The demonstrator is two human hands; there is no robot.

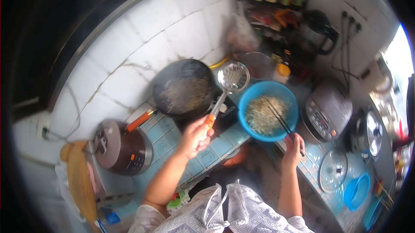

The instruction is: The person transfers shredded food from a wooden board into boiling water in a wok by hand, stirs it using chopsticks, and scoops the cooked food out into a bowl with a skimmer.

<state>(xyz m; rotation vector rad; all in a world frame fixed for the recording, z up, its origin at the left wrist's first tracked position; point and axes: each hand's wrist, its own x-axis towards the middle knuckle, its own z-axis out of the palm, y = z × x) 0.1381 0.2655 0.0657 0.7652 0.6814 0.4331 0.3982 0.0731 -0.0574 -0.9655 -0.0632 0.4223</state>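
Note:
My left hand (195, 138) is wrapped round the orange handle of a metal skimmer (234, 76). Some pale strands lie in the skimmer's round head, which is raised between the wok and the basin. In my right hand (294, 148) is a pair of dark chopsticks (280, 118), their tips down among bean sprouts (264, 114). The sprouts fill much of a blue plastic basin (295, 106). Left of the skimmer, a black wok (189, 66) with an orange handle holds more sprouts (183, 94) on the stove.
Rice cookers stand on both sides, a brown one (114, 148) at left and a grey one (329, 107) at right. A glass lid (333, 170) and small blue bowl (357, 191) lie on the right counter. Behind the basin are a yellow-capped jar (282, 72) and a kettle (317, 32).

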